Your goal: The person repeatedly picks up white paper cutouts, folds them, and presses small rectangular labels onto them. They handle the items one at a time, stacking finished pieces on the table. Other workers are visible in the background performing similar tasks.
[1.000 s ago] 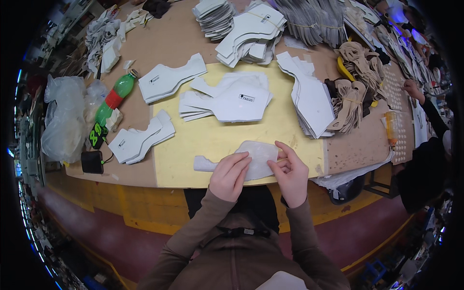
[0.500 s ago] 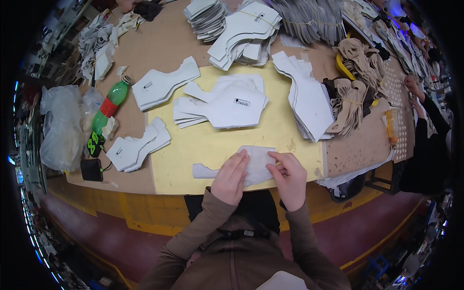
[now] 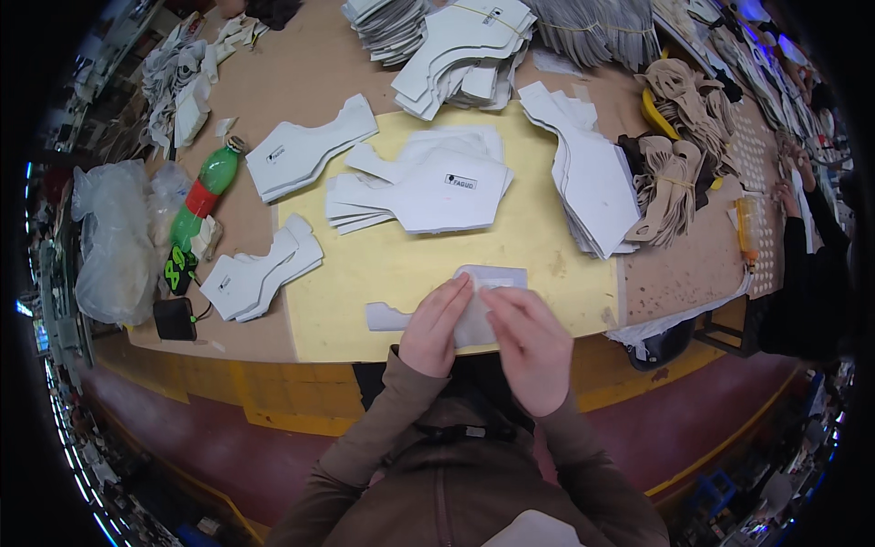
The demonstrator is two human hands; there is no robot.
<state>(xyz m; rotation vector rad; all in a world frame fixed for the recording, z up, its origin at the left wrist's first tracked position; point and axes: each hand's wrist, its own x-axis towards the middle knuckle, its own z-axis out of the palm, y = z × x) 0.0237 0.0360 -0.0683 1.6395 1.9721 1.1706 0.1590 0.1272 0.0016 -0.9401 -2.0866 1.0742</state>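
In front of me on the yellow board [image 3: 337,292] lies a pale grey cut piece [image 3: 387,317], its narrow end sticking out to the left. A thin whitish backing sheet [image 3: 473,321] covers part of it. My left hand [image 3: 434,326] rests flat over the piece, fingers stretched and side by side. With fingertips pinched, my right hand [image 3: 529,342] holds the sheet's edge close to the left fingertips. To the right of that edge, the grey surface of the piece shows. Beyond my hands sits a loose stack of white cut pieces [image 3: 451,196] of similar outline.
More white pieces lie at left [image 3: 264,273], upper left [image 3: 310,150] and right [image 3: 588,173]. A green bottle [image 3: 215,173], clear plastic bag [image 3: 114,242] and black pouch [image 3: 174,319] are at left. Beige strap bundles [image 3: 670,182] lie at right, near another person's hand [image 3: 786,196].
My right hand has moved left with the sheet's edge, baring the right part of the grey piece. My left hand stays nearly in place.
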